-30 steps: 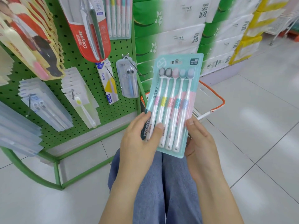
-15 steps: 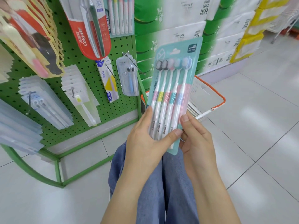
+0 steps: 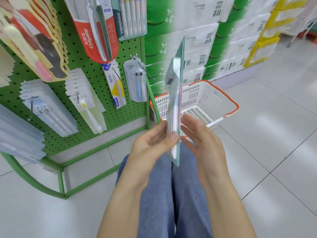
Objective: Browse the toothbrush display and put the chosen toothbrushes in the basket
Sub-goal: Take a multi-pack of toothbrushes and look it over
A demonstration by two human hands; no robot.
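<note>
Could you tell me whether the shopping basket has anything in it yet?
Apparently empty: the basket's visible slatted floor is bare, though the toothbrush pack hides part.

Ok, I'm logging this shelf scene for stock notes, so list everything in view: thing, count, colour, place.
toothbrush pack: one, teal card, edge-on to the camera, held upright in front of the basket
basket: one, white with orange rim, on the floor right of the rack; nothing seen inside
pegboard rack: one, green, left
Colgate pack: one, red, upper rack
hanging toothbrush packs: several, mostly clear or white, on the rack hooks
tissue bales: a stack, green and white, behind the basket
yellow bales: a few, far right
floor: white tiles
legs: blue trousers
left hand: thumb pinches the pack
right hand: fingers straight beside the pack
</note>
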